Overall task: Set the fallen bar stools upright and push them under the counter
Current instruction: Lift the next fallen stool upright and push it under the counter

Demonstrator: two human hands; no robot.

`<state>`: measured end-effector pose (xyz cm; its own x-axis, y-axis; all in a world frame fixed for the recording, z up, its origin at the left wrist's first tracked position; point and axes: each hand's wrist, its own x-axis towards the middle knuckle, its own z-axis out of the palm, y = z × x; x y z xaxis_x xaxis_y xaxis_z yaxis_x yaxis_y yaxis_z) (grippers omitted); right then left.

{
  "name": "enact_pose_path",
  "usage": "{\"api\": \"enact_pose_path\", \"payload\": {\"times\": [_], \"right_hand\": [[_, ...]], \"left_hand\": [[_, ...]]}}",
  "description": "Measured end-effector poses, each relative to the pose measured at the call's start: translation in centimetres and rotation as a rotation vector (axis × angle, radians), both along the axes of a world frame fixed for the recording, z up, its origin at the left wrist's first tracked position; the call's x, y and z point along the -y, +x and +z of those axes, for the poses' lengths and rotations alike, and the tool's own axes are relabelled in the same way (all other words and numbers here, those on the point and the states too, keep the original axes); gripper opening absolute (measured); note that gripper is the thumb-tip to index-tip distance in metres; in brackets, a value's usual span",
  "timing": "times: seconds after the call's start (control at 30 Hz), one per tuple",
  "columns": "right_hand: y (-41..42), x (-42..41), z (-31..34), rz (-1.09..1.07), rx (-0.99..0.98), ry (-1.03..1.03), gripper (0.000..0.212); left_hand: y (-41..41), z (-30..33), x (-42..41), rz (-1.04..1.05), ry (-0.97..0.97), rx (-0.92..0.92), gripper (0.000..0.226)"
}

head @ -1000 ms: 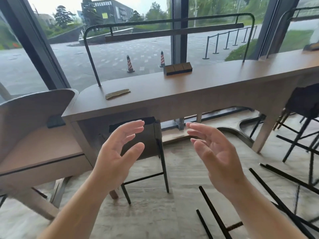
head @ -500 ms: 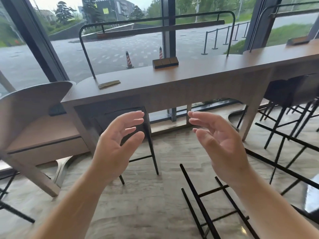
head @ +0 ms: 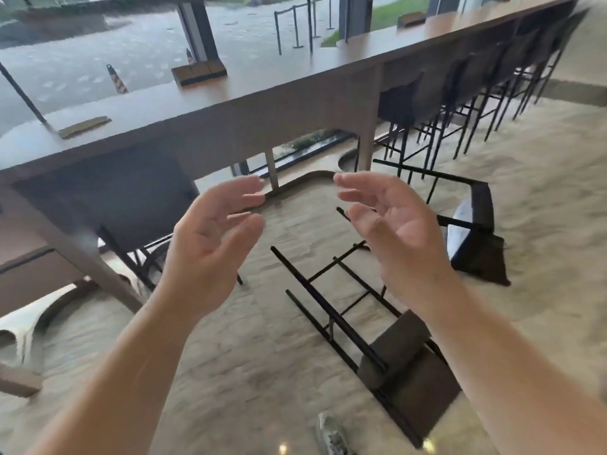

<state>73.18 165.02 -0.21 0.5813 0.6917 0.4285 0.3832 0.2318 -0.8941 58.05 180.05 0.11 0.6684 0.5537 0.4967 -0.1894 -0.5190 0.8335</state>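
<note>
The fingers (head: 249, 187) of the left hand (head: 210, 254) are relaxed and loosely spread, holding nothing; the fingers (head: 353, 185) of the right hand (head: 397, 238) are the same, wide and empty, palms turned towards each other in the air above the floor; below the right hand a dark brown upholstered bar stool with thin black metal legs (head: 404, 366) lies on its side on the pale stone floor (head: 230, 372), legs pointing towards the long brown wooden table (head: 295, 103); a second fallen dark bar stool (head: 479, 231) lies further right, near the table's leg; one upright dark stool (head: 131, 198) stands tucked under the table at the left; a row of upright dark stools (head: 476, 80) stands under its far right stretch; a small wooden block (head: 198, 71) rests on the table top; a patterned shoe (head: 330, 433) shows at the bottom edge.
</note>
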Motion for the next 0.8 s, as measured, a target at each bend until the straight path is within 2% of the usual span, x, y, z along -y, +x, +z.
{"api": "enact_pose_path", "payload": {"times": [0.27, 0.4, 0.6, 0.8], "right_hand": [[-0.3, 12.7, -2.0, -0.2, -0.048, -0.044, 0.029], [1.8, 17.6, -3.0, -0.266, -0.041, -0.003, 0.028], [7.4, 25.0, -4.6, -0.312, -0.085, 0.024, 0.025], [15.0, 32.2, -5.6, -0.273, -0.099, -0.029, 0.03]], "left_hand": [[3.9, -2.3, 9.8, -0.233, -0.078, -0.002, 0.035], [6.8, -2.8, 14.0, -0.295, -0.049, -0.027, 0.036], [13.2, -4.8, 20.3, -0.334, -0.075, -0.081, 0.039], [20.0, -6.8, 27.3, -0.284, -0.154, -0.103, 0.035]]}}
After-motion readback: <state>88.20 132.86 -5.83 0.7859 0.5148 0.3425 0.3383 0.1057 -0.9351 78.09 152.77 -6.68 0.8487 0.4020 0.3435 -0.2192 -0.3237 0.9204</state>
